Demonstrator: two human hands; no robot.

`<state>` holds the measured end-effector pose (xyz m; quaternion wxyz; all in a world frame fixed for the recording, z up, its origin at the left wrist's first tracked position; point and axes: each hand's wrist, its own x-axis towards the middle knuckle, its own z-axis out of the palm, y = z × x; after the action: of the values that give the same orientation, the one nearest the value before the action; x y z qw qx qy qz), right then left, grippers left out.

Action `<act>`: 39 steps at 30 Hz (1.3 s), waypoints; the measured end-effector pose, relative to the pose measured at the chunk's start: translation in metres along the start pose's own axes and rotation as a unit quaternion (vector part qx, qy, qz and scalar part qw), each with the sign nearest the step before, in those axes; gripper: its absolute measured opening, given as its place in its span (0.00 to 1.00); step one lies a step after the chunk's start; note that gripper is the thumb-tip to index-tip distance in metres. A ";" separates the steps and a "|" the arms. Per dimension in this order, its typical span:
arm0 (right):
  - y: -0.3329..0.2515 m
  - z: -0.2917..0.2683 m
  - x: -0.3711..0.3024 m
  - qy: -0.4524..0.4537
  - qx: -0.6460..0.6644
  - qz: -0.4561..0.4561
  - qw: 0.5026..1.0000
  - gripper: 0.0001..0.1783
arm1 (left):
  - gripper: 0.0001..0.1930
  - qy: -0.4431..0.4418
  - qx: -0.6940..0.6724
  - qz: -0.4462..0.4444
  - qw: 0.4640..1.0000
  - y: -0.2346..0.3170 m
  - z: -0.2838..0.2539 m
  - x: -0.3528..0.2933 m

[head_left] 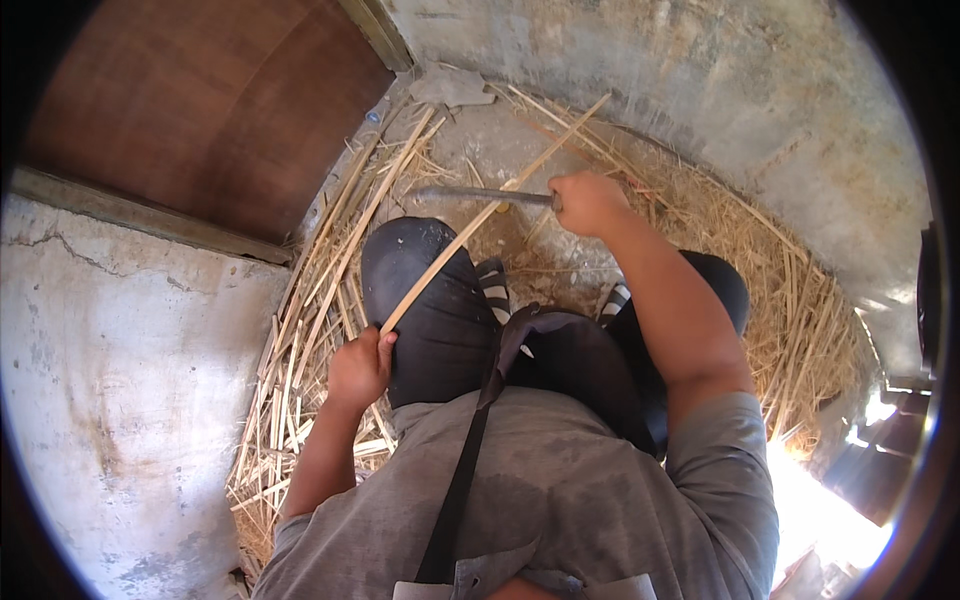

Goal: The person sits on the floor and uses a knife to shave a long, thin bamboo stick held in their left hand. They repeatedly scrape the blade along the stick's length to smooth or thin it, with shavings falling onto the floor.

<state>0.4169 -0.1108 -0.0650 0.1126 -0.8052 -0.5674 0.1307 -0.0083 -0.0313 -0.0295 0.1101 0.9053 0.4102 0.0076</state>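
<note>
My left hand [360,370] is closed around the near end of a long, pale split-bamboo strip [436,268]. The strip slants up and to the right, past my left knee, toward the back wall. In my right hand [592,203] is the handle of a long-bladed knife [470,194], its dark grey blade pointing left. Blade and strip cross just left of my right hand; whether they touch I cannot tell. My fingers hide most of the knife's handle.
Several pale strips [350,235] lie piled along my left side. Shavings and more strips [790,330] heap up on the right, against the stained wall [720,70]. A brown panel [200,110] stands at the far left, and a flat stone [452,86] lies by the back wall.
</note>
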 end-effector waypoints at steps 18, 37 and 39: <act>0.001 -0.008 -0.001 -0.053 -0.053 0.013 0.997 0.19 | 0.19 -0.004 0.020 -0.004 1.000 -0.002 -0.004 0.004; 0.003 0.002 0.008 -0.041 -0.004 0.036 0.999 0.16 | 0.19 -0.013 0.044 0.008 0.999 -0.004 -0.002 0.005; -0.007 0.001 0.001 -0.012 0.044 0.055 0.997 0.16 | 0.19 -0.002 0.032 0.004 0.999 -0.003 -0.003 0.006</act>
<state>0.4103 -0.1076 -0.0633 0.1336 -0.8280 -0.5170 0.1710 -0.0068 -0.0247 -0.0278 0.0818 0.9101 0.4062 -0.0073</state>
